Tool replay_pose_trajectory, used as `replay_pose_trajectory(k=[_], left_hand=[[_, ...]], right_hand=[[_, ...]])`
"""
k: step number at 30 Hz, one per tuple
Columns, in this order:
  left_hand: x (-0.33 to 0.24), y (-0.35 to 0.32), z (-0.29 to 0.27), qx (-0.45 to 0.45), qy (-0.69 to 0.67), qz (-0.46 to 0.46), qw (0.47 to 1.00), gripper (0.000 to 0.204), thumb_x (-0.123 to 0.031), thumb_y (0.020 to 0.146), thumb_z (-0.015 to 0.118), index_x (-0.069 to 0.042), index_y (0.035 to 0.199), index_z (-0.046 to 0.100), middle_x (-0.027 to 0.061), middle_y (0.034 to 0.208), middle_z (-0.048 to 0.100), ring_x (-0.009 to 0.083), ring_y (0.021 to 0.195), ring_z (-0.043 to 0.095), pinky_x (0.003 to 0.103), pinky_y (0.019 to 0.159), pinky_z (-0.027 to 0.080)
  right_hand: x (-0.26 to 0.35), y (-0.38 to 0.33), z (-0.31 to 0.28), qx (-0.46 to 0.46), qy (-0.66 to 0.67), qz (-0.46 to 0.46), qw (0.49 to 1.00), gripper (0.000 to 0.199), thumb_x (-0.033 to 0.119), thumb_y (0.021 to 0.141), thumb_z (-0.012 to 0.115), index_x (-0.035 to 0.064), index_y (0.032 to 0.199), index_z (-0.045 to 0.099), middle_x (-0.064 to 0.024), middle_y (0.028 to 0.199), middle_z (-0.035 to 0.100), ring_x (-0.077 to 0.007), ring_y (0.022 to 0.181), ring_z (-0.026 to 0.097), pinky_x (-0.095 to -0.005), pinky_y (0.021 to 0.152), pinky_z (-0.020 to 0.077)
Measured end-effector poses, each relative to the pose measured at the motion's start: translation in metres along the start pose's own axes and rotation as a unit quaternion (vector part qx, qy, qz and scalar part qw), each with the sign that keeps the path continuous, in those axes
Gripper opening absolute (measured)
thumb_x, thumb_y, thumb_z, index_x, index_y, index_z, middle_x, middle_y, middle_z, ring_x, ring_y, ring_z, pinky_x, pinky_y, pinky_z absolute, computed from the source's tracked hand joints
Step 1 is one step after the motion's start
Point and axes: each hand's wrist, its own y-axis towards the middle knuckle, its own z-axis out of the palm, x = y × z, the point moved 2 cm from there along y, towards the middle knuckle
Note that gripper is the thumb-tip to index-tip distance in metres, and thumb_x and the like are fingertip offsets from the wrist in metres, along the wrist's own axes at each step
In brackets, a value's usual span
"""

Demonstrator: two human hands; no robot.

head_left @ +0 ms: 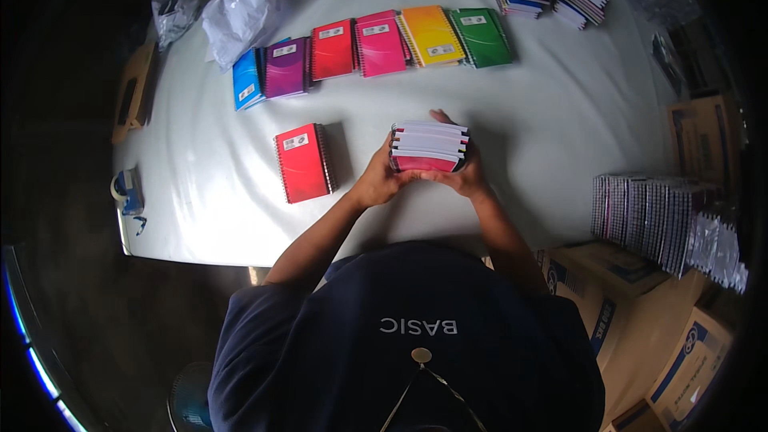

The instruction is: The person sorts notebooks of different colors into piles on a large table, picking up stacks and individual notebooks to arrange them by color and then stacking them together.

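Both hands, left hand (382, 180) and right hand (462, 178), clasp a small stack of spiral-bound notebooks (428, 146), stiff yet likely slide-prone, right of the lone red spiral notebook (302, 162).

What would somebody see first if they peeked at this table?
Probably the row of small spiral-bound notebooks at the far side of the white table, running blue, purple, red, pink, yellow, green. Nearer the middle, the left hand and right hand grip a small stack of notebooks, with a single red spiral-bound notebook lying flat to its left.
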Motion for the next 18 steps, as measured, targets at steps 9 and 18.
replay_pose_trajectory(k=[9,18], left_hand=[[-0.049,0.043,-0.183,-0.117,0.582,0.023,0.804,0.063,-0.012,0.078,0.065,-0.007,0.134,0.037,0.0194,0.133,0.044,0.0361,0.125,0.041,0.04,0.101,0.038],[-0.027,0.02,-0.245,-0.101,0.641,-0.078,0.757,0.029,-0.038,0.081,0.063,-0.026,0.108,0.066,0.0082,0.079,0.067,0.0289,0.075,0.064,0.041,0.063,0.049]], right_hand=[[0.022,0.007,0.004,-0.067,0.312,0.209,0.924,0.043,0.012,0.077,0.071,0.0046,0.115,0.052,-0.0048,0.103,0.061,-0.015,0.094,0.059,-0.0304,0.083,0.0482],[0.004,-0.007,0.009,-0.136,0.36,0.252,0.888,0.04,0.013,0.079,0.071,0.0061,0.114,0.052,-0.0048,0.104,0.06,-0.0151,0.095,0.059,-0.0322,0.082,0.0497]])
